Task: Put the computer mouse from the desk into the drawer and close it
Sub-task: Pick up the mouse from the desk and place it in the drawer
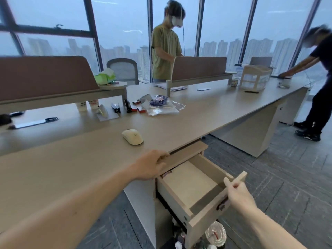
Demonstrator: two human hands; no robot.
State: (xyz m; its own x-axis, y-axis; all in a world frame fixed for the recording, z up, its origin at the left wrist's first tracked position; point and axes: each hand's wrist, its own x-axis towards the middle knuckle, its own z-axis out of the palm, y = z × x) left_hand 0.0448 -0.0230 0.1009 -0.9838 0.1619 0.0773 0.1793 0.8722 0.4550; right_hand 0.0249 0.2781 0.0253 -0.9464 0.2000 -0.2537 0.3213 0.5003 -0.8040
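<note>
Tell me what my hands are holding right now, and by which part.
The right hand grips the open drawer by the top edge of its front panel. The left hand rests on the desk edge, holding nothing. The mouse lies untouched.

Both arms extended; left hand (pixel 152 166) and right hand (pixel 239 193) curled.

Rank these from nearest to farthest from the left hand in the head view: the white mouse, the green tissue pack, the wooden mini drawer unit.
From the left hand at the desk edge:
1. White mouse, just beyond it on the desk.
2. Green tissue pack, far left on the shelf.
3. Wooden mini drawer unit, far right.
</note>
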